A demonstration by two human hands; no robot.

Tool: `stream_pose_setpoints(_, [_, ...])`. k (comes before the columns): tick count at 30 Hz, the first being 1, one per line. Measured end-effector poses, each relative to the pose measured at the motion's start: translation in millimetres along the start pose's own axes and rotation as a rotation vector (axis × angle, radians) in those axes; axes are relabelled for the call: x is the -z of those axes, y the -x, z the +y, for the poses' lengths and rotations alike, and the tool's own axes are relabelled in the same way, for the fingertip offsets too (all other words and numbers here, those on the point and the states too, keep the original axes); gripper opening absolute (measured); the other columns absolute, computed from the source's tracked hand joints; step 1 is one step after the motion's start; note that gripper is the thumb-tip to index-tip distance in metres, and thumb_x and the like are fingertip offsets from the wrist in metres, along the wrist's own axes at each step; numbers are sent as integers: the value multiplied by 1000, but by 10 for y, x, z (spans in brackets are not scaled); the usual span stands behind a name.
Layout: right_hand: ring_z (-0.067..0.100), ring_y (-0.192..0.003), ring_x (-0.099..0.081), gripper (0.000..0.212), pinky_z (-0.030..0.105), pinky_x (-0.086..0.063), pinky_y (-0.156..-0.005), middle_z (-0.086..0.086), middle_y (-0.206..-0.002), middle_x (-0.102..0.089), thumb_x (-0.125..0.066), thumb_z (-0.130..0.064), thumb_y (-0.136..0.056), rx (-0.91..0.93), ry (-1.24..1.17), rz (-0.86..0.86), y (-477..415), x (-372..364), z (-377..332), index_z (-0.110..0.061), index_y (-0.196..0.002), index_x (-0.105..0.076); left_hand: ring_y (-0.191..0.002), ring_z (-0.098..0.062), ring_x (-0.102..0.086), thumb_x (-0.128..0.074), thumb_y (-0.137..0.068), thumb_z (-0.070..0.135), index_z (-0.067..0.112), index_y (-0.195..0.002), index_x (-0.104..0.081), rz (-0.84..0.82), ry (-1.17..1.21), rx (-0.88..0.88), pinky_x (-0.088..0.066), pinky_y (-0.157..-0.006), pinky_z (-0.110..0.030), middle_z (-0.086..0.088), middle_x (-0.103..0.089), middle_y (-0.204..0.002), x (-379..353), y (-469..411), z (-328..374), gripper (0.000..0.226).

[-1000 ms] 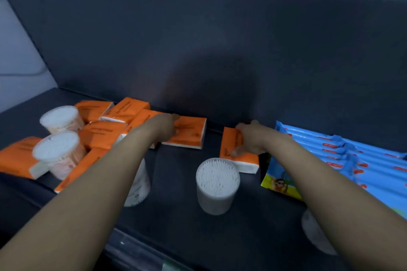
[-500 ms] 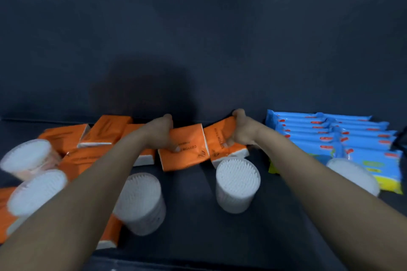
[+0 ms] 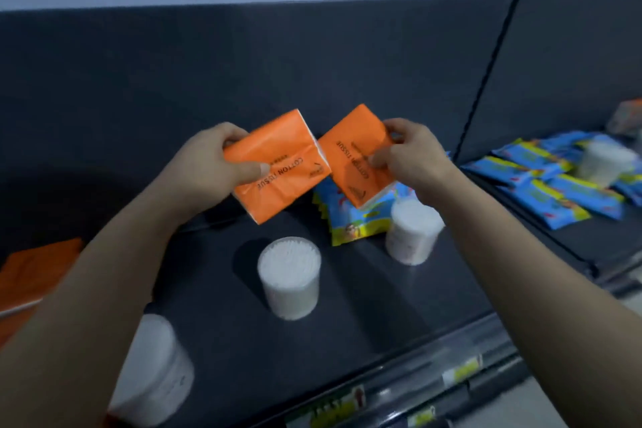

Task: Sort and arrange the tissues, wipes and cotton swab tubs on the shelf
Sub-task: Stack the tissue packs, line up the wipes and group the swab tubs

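Nearest the front lip of the shelf (image 3: 347,316), a cotton swab tub (image 3: 153,375) stands partly under the left forearm, and an orange pack (image 3: 38,271) lies at the left edge. Farther in stand a second tub (image 3: 289,276) and a third tub (image 3: 413,231), the third just beside a colourful wipes pack (image 3: 351,219). Above them, the left hand (image 3: 205,167) grips one orange cotton tissue pack (image 3: 278,167), thumb on top. The right hand (image 3: 413,153) pinches another tissue pack (image 3: 354,156). The two packs' edges meet. Farther right lie blue wipes packs (image 3: 542,191) around a fourth tub (image 3: 604,163).
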State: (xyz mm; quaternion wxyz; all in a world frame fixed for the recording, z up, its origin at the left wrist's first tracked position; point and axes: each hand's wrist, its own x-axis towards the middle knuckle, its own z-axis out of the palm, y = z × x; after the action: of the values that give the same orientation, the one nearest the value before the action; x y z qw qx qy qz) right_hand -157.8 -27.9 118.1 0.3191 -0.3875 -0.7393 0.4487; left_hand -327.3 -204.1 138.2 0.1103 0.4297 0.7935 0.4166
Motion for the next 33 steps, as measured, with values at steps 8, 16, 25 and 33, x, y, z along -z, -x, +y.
stream_pose_setpoints(8, [17,-80,-57,50,32,-50,-72,3,-98,-61,-60,10,-69,-1,3,190,290,1596,611,-24,-106,-59,-87,-12,-64,-72,-77,20,23,-102,-54,-136,114,-121,-52,-77,-32,7,-65,-99,-1124,31,1013,31])
stream_pose_setpoints(16, [15,-71,-55,51,25,-45,-59,0,-90,-59,-60,11,-70,-68,29,359,500,3481,1442,-25,-106,-59,-88,-19,-64,-70,-78,18,24,-95,-51,-266,167,-216,-52,-79,-40,2,-66,-98,-2847,64,2328,27])
stream_pose_setpoints(25, [17,-80,-57,50,37,-51,-75,-7,-88,-58,-61,8,-70,-190,2,484,561,4998,2205,-28,-104,-57,-88,-14,-64,-68,-81,23,20,-106,-51,-446,150,-278,-52,-76,-35,4,-64,-101,-4261,45,3382,31])
stream_pose_setpoints(33, [14,-82,-56,51,26,-47,-66,0,-100,-58,-63,6,-77,-233,-20,526,158,5716,2722,-21,-120,-57,-89,-23,-66,-71,-79,23,18,-105,-51,-497,146,-315,-55,-78,-46,-2,-65,-105,-5123,-472,3840,33])
